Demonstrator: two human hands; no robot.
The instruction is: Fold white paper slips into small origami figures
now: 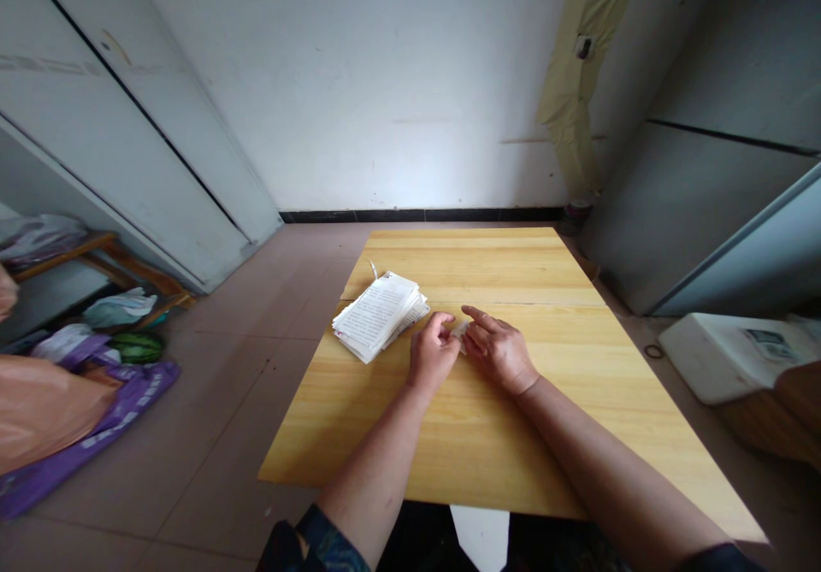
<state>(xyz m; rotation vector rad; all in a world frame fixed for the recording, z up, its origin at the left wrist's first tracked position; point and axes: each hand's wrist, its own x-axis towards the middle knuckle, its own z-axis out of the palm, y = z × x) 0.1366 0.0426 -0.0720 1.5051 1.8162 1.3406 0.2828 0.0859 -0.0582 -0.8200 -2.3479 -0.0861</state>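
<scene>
Meeting over the middle of the table [545, 461], the two hands work close together; the left hand [436, 351] has its grip nearly closed, fingers curled in toward the thumb, with a small piece of white paper [460, 331] held at the tips; the right hand [504, 354] has its index finger stretched out and the other fingers bent in against the same paper, though its thumb is hidden, so whether that grip also pinches the paper I cannot tell.

The table is pale, yellowish wood with a seam running across it; around it spreads a pinkish tiled floor [211, 401]; ahead stands a white wall [398, 85] with a black skirting [391, 215] along its foot and a beige strip [570, 119] running down its right part; tall grey doors [711, 153] rise on the right, with a white box [737, 354] in front of them; on the left, a watermelon [138, 346] lies by a purple bag [138, 397], near a low wooden rack [121, 268].

The small piece of paper sits between the two hands, mostly covered by fingers; a loose stack of printed sheets [375, 315], slightly fanned, lies on the table just beside the left hand, beyond it and to its left.
</scene>
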